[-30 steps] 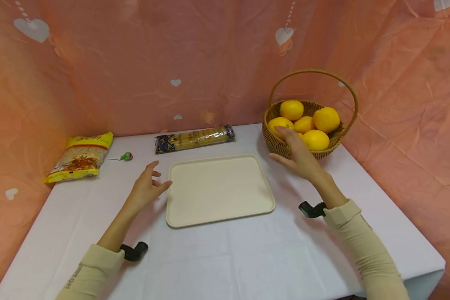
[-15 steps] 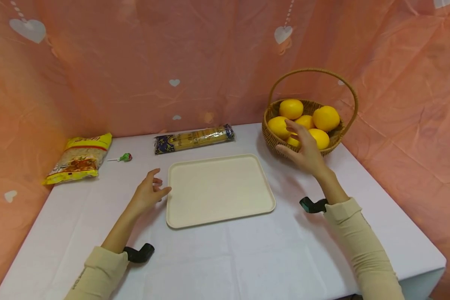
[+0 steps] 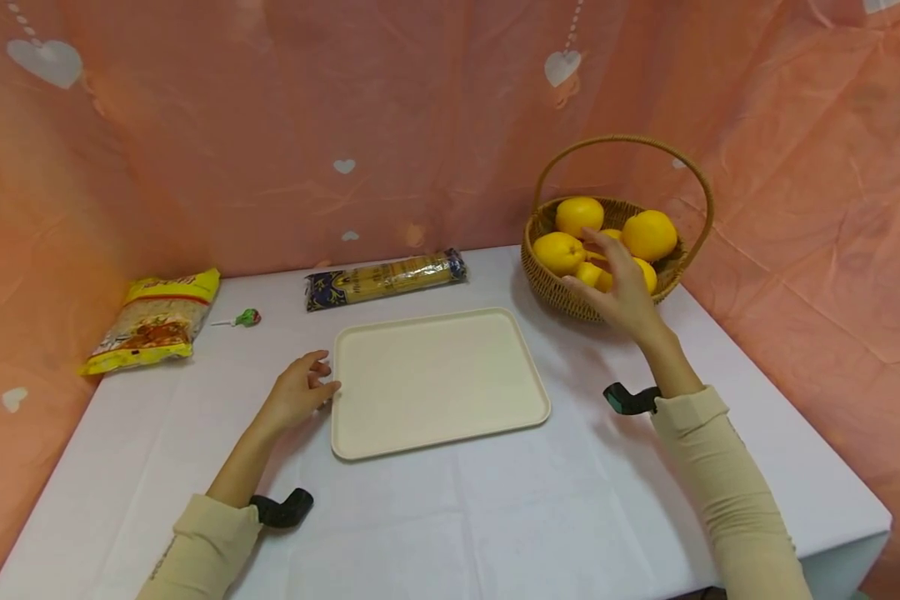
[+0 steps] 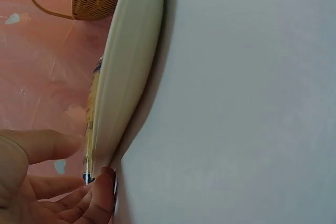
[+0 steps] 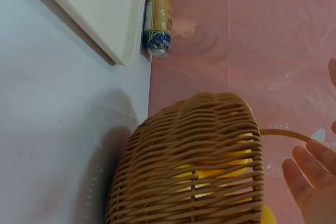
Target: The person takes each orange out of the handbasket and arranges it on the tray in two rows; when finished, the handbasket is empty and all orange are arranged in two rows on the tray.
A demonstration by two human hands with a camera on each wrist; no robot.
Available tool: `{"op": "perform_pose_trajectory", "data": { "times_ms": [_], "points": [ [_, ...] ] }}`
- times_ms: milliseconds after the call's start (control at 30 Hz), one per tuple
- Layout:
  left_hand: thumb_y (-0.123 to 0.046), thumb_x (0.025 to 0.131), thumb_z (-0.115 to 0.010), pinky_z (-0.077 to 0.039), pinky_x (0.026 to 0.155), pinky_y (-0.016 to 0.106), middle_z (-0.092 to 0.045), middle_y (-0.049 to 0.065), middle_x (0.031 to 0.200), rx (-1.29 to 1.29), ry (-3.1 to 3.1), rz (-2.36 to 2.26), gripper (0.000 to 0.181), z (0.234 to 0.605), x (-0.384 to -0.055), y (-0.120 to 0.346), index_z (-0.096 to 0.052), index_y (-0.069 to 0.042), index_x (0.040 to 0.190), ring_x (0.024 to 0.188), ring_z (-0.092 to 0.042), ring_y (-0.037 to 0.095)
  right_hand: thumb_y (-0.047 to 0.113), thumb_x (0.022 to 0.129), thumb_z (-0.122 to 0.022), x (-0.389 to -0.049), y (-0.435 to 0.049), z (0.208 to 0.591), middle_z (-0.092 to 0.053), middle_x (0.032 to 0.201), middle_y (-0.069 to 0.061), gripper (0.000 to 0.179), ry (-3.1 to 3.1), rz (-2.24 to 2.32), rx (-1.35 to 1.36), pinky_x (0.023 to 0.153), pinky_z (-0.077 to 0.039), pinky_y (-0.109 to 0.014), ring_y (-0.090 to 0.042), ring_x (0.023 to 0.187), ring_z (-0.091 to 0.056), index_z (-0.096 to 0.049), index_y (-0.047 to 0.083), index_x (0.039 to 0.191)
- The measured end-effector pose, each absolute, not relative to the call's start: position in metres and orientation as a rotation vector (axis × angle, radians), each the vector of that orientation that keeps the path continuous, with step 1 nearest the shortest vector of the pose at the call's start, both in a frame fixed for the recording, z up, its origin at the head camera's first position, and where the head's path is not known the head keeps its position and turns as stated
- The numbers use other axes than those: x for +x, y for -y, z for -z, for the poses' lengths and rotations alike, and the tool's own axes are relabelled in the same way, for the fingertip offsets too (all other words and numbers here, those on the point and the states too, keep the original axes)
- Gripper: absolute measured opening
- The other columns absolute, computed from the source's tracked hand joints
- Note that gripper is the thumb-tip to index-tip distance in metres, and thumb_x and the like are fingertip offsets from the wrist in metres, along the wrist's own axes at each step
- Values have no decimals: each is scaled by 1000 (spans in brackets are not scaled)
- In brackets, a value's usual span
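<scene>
My left hand (image 3: 296, 393) is at the left edge of a cream rectangular tray (image 3: 442, 383), thumb above the rim and the other fingers loosely bent beside it. In the left wrist view the fingertips (image 4: 105, 174) are right at the tray's edge, while the thumb stands apart from it; whether they touch is hard to tell. My right hand (image 3: 624, 287) hovers over the near side of a wicker basket (image 3: 562, 296) with its fingers spread and nothing held. Several yellow lemons (image 3: 557, 252) lie in the basket, some partly hidden behind that hand.
Behind the tray lies a clear-wrapped pack of spaghetti (image 3: 386, 280). A lollipop (image 3: 247, 317) and a yellow food bag (image 3: 157, 321) are at the back left. The basket's tall arched handle (image 3: 622, 137) rises above the lemons. A white cloth (image 3: 420, 525) covers the table.
My right hand has shifted a little rightward over the basket. The left hand has come down and nearer to me along the tray's left edge. The lemons and tray stay in place.
</scene>
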State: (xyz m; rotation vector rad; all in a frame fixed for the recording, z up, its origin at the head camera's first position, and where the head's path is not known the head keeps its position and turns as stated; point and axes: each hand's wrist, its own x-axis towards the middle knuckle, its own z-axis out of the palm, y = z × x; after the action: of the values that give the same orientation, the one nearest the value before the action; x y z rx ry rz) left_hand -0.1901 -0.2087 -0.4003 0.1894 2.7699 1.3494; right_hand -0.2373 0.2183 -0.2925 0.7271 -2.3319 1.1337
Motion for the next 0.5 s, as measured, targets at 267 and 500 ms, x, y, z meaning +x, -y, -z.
{"op": "perform_pose_trajectory", "data": {
  "times_ms": [267,500],
  "points": [
    [-1,86,-58,-47,48,22,-55,25,102,180,-2747,-1330,49,400,-191,208,-41,16,129,64,-54,11,-9,78,-67,-239,-222,285,-42,132,-27,61,2334,-1155,690,96,-41,-58,-42,117,-43,-38,-10,132],
    [1,86,-57,-50,50,24,-56,27,101,157,-2707,-1356,49,400,-190,206,-40,15,129,65,-58,14,-4,81,-67,-245,-228,278,-40,136,-25,62,2387,-1164,637,99,-39,-56,-40,121,-42,-37,-8,135]
  ]
}}
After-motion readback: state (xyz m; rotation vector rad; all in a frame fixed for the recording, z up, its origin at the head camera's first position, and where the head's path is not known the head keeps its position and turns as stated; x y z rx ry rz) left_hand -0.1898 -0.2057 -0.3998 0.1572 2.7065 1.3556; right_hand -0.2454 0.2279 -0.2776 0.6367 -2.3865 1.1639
